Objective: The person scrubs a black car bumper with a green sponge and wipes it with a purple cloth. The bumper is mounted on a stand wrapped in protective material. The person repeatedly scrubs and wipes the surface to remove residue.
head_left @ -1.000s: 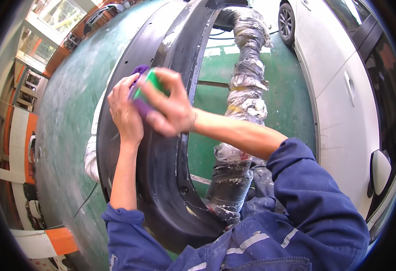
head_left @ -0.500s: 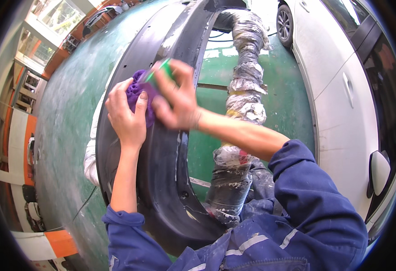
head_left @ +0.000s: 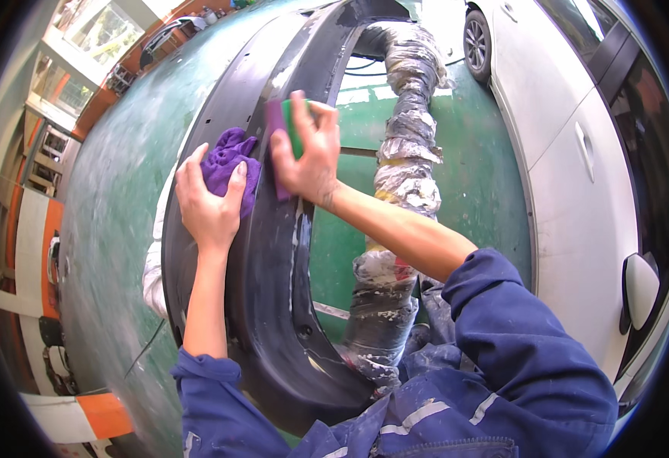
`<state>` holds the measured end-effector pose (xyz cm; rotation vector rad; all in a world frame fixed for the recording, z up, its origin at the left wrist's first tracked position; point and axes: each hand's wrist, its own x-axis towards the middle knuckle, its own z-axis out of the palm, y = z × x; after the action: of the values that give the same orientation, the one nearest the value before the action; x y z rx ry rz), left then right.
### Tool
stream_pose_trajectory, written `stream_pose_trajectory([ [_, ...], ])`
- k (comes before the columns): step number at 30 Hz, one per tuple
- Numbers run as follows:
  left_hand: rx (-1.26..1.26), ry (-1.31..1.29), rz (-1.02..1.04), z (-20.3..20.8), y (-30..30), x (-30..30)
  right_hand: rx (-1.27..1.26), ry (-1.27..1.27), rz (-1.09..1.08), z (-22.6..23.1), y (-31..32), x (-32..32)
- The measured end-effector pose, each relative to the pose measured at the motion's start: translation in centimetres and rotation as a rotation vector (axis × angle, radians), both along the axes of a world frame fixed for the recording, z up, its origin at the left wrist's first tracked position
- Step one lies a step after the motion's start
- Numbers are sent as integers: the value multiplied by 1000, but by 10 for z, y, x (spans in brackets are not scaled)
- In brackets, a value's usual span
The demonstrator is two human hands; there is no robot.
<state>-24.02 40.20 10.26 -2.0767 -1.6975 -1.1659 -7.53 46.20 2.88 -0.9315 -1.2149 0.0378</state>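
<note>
A black car bumper (head_left: 262,305) with worn, lighter patches stretches from just in front of me to the far side. My left hand (head_left: 211,202) is closed around a bunched purple cloth (head_left: 231,164) resting on the bumper's left part. To the right of the cloth, my right hand (head_left: 308,153) grips a green and purple sanding block (head_left: 279,145). The block lies along the bumper's raised ridge, its purple side toward the surface and slightly blurred by motion. Fingers of the right hand cover part of its green body.
A stand wrapped in paint-spattered plastic (head_left: 409,145) runs along the bumper's right side. Farther right is a white car (head_left: 571,191) with a side mirror (head_left: 641,294). Green floor (head_left: 121,206) spreads to the left, with an orange and white barrier (head_left: 82,416) at lower left.
My right hand has moved right with the sanding block, away from the cloth and onto the ridge. The left hand and cloth have shifted only slightly.
</note>
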Motion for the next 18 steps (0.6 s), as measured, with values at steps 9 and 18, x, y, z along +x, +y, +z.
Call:
stream_pose_trajectory([
  [9,-63,405,9,14,-89,19,-451,283,160,-14,-50,99],
  [18,-188,1114,-149,-11,-127,69,-727,276,514,-37,-159,211],
])
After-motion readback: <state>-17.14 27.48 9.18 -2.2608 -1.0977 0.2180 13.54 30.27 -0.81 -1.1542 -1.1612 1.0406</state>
